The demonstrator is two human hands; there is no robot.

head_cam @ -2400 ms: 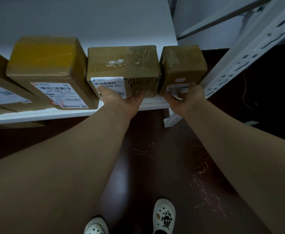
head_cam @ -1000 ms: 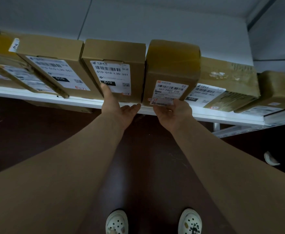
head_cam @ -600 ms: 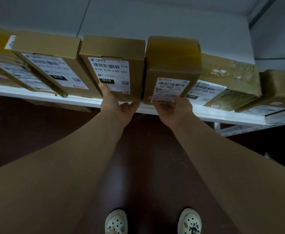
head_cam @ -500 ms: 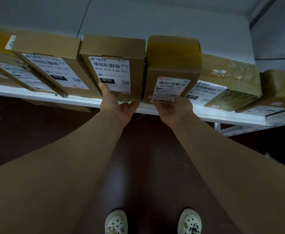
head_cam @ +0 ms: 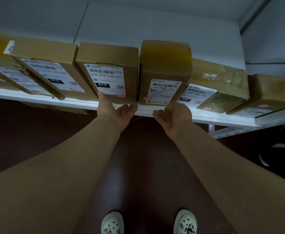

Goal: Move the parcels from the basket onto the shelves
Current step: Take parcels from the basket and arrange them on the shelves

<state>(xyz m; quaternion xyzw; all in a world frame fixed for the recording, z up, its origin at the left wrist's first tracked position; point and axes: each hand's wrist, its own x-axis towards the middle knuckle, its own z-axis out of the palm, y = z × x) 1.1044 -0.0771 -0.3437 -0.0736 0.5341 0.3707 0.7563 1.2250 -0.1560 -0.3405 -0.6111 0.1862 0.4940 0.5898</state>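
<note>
Several brown cardboard parcels stand in a row on a white shelf (head_cam: 37, 98). My left hand (head_cam: 114, 112) is palm up, fingers straight, its thumb touching the front of the parcel labelled 010 (head_cam: 108, 71). My right hand (head_cam: 173, 114) is also palm up with straight fingers, its fingertips at the lower front edge of the yellow-taped parcel (head_cam: 165, 68). Neither hand grips anything. No basket is in view.
Further parcels sit to the right (head_cam: 219, 83) (head_cam: 270, 92) and to the left (head_cam: 42, 65), some leaning. A perforated white shelf post (head_cam: 239, 130) runs at the right. Dark floor and my two white shoes (head_cam: 112, 223) are below.
Since 2.4 s ago the view and both hands shifted left along the shelf, to the 010 and yellow-taped parcels. In the last half second both hands drew back slightly from the parcel fronts.
</note>
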